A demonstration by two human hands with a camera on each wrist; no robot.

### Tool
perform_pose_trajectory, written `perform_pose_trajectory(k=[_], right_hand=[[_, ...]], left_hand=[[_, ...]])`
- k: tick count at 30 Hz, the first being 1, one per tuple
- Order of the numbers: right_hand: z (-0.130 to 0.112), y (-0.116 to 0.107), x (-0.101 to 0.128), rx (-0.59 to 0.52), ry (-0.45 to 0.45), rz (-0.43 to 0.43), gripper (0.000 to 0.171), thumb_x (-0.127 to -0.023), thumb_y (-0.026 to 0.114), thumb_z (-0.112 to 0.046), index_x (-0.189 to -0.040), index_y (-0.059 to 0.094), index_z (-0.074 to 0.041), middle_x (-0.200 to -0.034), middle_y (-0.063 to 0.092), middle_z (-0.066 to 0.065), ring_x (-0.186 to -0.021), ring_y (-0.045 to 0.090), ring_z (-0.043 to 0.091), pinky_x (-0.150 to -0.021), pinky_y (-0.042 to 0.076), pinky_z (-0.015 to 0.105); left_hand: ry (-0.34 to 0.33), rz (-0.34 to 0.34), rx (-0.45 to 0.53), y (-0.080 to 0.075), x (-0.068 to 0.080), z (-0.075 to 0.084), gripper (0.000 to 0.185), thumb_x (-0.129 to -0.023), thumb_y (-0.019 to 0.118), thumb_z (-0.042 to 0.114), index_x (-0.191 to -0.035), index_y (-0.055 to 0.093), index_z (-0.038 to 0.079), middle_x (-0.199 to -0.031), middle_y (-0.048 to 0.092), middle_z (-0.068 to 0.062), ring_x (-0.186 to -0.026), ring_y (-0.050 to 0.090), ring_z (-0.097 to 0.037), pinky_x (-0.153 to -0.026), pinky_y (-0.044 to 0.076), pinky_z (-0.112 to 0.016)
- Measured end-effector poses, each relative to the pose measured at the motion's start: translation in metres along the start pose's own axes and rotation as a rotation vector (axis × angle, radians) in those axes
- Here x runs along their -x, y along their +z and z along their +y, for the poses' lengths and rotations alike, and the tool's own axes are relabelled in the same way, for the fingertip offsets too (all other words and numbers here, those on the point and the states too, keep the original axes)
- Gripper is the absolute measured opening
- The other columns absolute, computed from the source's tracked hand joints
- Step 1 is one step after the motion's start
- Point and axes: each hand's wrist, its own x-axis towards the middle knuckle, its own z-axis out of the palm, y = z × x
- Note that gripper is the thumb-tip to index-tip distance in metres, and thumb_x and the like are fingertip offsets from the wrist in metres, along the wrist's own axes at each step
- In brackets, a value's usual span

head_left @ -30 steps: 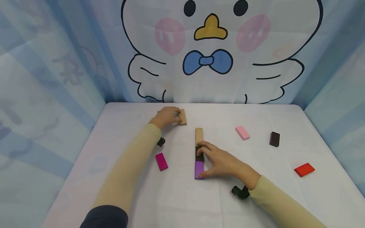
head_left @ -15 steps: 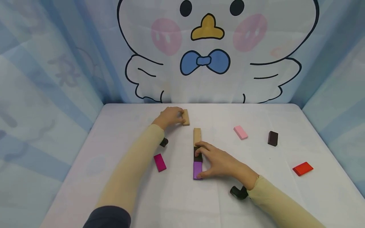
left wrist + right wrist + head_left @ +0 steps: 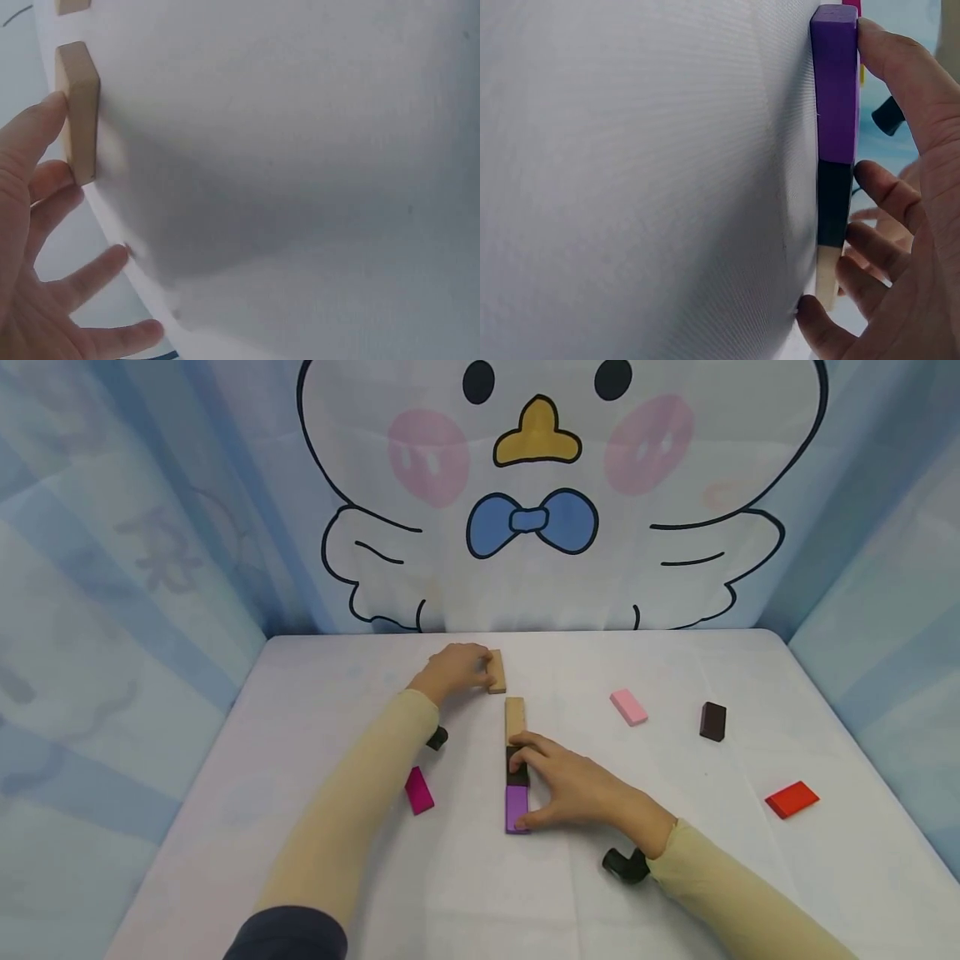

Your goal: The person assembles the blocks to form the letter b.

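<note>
In the head view, a row of blocks lies on the table, pointing away from me: a purple block [image 3: 517, 808] nearest, a black block [image 3: 517, 767] in the middle and a wooden block [image 3: 515, 720] at the far end. My right hand [image 3: 588, 787] rests along this row, thumb on the purple block and fingertips on the black and wooden blocks [image 3: 828, 274]. Just beyond the row's far end, slightly to its left, my left hand [image 3: 455, 669] pinches another wooden block [image 3: 497, 671] between thumb and fingers. The left wrist view shows this wooden block [image 3: 84, 112] close up.
A magenta block [image 3: 420, 791] lies left of the row, beside the left forearm. Off to the right are a pink block [image 3: 628, 707], a dark brown block [image 3: 713, 722] and a red block [image 3: 792, 800]. A printed curtain [image 3: 450, 568] stands behind the table's far edge.
My left hand has slid to the right with the wooden block, closer to the row's far end. The right hand has stayed on the row. The whole head view has shifted slightly.
</note>
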Motion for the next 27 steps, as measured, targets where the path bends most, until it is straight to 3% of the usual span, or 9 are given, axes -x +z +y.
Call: perform_pose_trajectory(k=[3, 9, 17, 27], right_hand=[[0.0, 0.0, -0.001, 0.003, -0.008, 0.001, 0.067, -0.074, 0.09, -0.053, -0.125, 0.058, -0.024, -0.163, 0.037, 0.0, -0.144, 0.047, 0.024, -0.108, 0.05, 0.045], [0.001, 0.001, -0.002, 0.013, -0.012, 0.007, 0.067, -0.074, 0.09, -0.054, -0.125, 0.057, -0.024, -0.163, 0.037, 0.0, -0.144, 0.047, 0.024, -0.11, 0.049, 0.045], [0.001, 0.0, -0.001, 0.015, -0.016, 0.009, 0.067, -0.074, 0.089, -0.055, -0.124, 0.058, -0.024, -0.163, 0.038, 0.0, -0.144, 0.048, 0.023, -0.109, 0.05, 0.044], [0.001, 0.0, -0.001, 0.012, -0.005, -0.001, 0.068, -0.074, 0.089, -0.056, -0.125, 0.058, -0.024, -0.164, 0.037, 0.0, -0.145, 0.046, 0.024, -0.111, 0.049, 0.045]], left_hand=[[0.012, 0.009, -0.046, 0.002, 0.0, 0.003, 0.056, -0.1, 0.066, 0.046, -0.15, 0.056, 0.021, -0.157, 0.052, 0.0, -0.143, 0.047, -0.033, -0.115, 0.037, -0.064], [0.04, 0.038, -0.086, 0.003, 0.0, 0.007, 0.055, -0.1, 0.066, 0.048, -0.148, 0.058, 0.022, -0.157, 0.053, 0.001, -0.139, 0.048, -0.034, -0.113, 0.038, -0.065], [0.052, 0.02, 0.013, 0.007, -0.001, 0.009, 0.058, -0.1, 0.067, 0.048, -0.15, 0.055, 0.021, -0.158, 0.05, 0.001, -0.142, 0.045, -0.035, -0.114, 0.036, -0.069], [0.074, 0.01, 0.037, 0.011, -0.002, 0.014, 0.059, -0.1, 0.066, 0.047, -0.151, 0.054, 0.02, -0.159, 0.049, -0.001, -0.146, 0.041, -0.038, -0.114, 0.042, -0.061]])
